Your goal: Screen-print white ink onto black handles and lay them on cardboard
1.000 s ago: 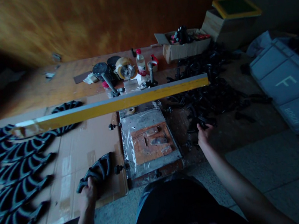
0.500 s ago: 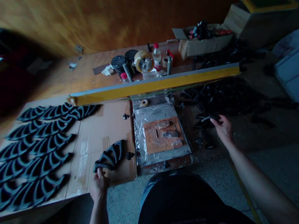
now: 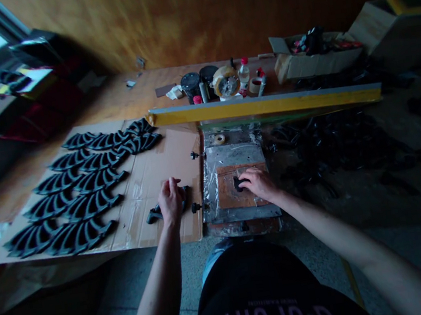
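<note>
Black ribbed fan-shaped part (image 3: 154,214), under left hand (image 3: 170,201)

the person's black shirt (image 3: 265,298) reads "g-sport", seen upside down from above.

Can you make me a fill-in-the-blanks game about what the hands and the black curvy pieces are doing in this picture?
1. The left hand rests on a black curved piece lying on the ____ sheet.
2. The right hand presses a small black part onto the metal plate, which lies to the ____ of the cardboard.
3. A long ____ bar crosses above the plate.
4. The finished curved pieces lie in rows to the ____ of the left hand.

Missing words: cardboard; right; yellow; left
</note>
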`<action>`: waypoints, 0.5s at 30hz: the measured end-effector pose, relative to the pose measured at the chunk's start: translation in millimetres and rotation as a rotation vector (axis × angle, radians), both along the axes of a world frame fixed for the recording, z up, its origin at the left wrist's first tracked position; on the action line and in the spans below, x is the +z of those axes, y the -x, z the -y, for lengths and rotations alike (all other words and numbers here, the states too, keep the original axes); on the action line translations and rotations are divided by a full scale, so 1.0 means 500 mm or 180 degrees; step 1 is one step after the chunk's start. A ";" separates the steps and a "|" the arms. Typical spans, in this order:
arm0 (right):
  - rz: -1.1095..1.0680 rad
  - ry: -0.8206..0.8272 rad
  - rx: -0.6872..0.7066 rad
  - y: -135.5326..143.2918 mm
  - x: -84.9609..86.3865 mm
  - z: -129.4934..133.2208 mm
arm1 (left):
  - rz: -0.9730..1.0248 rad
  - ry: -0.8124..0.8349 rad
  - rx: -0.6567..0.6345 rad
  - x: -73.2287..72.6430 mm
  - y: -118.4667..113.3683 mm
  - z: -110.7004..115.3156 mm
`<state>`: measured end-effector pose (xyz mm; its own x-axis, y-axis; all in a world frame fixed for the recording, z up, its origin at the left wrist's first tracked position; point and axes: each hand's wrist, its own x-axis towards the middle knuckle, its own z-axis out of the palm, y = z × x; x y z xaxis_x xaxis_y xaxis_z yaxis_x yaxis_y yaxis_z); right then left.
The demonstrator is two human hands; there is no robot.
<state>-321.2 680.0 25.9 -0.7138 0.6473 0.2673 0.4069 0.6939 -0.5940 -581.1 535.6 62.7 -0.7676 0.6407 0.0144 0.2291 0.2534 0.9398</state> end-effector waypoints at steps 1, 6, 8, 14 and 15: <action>0.0112 -0.0218 -0.0024 0.011 -0.007 -0.001 | -0.0010 -0.0139 -0.0079 0.018 -0.009 -0.017; 0.0319 -0.0910 -0.0293 0.020 -0.031 -0.009 | -0.0006 -0.0876 -0.0391 0.128 -0.049 -0.093; 0.0237 -0.0883 -0.0378 0.007 -0.031 -0.014 | 0.0166 -0.1305 -0.0495 0.177 -0.068 -0.121; -0.0667 -0.0063 -0.1585 -0.116 0.006 -0.138 | 0.0759 -0.1513 -0.1193 0.243 -0.114 -0.124; -0.0842 0.0007 -0.1811 -0.140 0.017 -0.171 | 0.0772 -0.1472 -0.1151 0.236 -0.116 -0.109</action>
